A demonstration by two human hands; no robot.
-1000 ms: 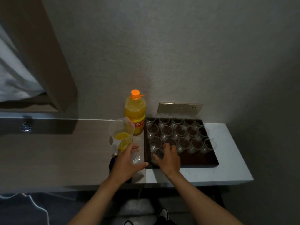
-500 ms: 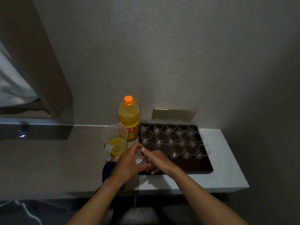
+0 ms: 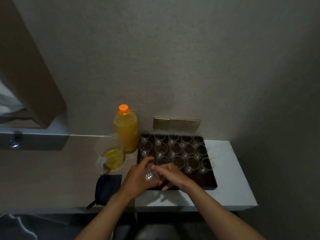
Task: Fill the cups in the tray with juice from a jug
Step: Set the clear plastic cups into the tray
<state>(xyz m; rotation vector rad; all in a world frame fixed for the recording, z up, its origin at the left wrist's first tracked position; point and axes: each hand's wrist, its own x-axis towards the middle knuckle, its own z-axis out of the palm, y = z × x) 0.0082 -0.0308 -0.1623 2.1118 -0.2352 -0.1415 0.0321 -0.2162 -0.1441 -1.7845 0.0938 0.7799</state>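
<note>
Left hand and right hand both grasping clear cup over tray near-left corner; jug left of hands, part-full of juice; tray cups beyond, empty

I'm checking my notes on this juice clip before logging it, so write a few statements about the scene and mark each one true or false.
1. The orange-capped juice bottle has its cap off. False: the cap is on.
2. The clear plastic jug holds some yellow juice. True.
3. The clear cups standing in the dark brown tray are full of juice. False: none shows any juice.
4. The left hand grips a clear plastic cup at the tray's near left corner. True.
5. The right hand is lifting the jug. False: it is at the held cup, apart from the jug.
6. A dark blue pouch lies on the counter in front of the jug. True.
</note>
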